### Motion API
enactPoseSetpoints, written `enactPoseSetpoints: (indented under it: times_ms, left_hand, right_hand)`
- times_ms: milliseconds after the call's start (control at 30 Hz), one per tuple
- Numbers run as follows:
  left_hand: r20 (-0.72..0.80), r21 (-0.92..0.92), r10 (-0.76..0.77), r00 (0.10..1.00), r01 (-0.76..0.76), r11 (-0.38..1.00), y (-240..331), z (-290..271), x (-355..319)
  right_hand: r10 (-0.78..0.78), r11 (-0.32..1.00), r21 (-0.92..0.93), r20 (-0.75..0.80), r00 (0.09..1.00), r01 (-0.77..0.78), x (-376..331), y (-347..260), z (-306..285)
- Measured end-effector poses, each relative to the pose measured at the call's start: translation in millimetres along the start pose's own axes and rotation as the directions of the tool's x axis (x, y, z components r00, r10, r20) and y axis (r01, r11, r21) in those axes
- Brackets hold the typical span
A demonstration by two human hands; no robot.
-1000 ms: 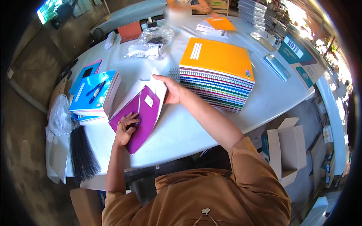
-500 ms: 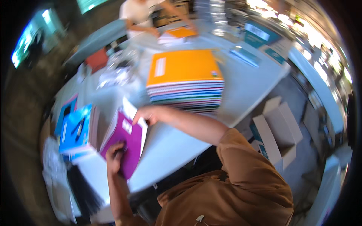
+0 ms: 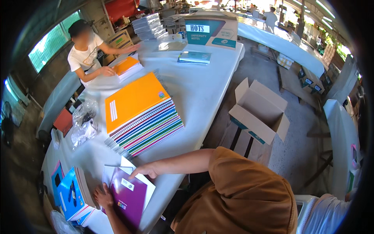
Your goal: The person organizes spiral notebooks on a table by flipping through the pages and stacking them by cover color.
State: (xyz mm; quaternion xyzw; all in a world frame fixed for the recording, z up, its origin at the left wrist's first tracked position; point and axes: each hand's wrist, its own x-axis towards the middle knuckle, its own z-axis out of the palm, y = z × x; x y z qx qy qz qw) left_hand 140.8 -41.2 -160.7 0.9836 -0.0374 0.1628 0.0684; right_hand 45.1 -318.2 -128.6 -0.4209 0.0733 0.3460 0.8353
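Observation:
A purple spiral notebook (image 3: 130,199) with a white label lies at the near side of the table, white sheets showing beyond its far and right edges. My left hand (image 3: 103,197) rests at its left edge, fingers spread. At the far corner, my right hand (image 3: 144,170) grips the notebook, one digit on the cover and the others partly hidden. Left of it sits a stack of blue-covered notebooks (image 3: 74,193) with dark pens on top. Farther off stands a tall stack of spiral notebooks (image 3: 136,101), an orange one uppermost.
Crumpled clear plastic (image 3: 85,121) and a red box (image 3: 63,121) lie at the left. Across the table a person (image 3: 87,54) handles an orange-topped pile. An open carton (image 3: 261,109) stands right of the table; a closed carton (image 3: 212,31) sits at its far end.
The view has swung, so the table now sits lower and farther left. My left hand has shifted from over the purple cover to its left edge, fingers spreading; my right stays at the far corner.

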Motion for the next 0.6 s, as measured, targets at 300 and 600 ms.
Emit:
enactPoseSetpoints:
  times_ms: [300,600]
  left_hand:
    - [0.032,-0.354,0.447,0.894,-0.408,0.842,50.4,-43.7,-52.3]
    - [0.022,-0.479,0.49,0.871,-0.422,0.77,55.8,-57.8,-56.3]
  right_hand:
    - [0.066,0.989,0.117,0.205,0.977,-0.092,-36.8,-12.9,8.9]
    - [-0.215,0.933,0.356,0.433,0.876,0.053,-20.5,-4.5,-11.7]
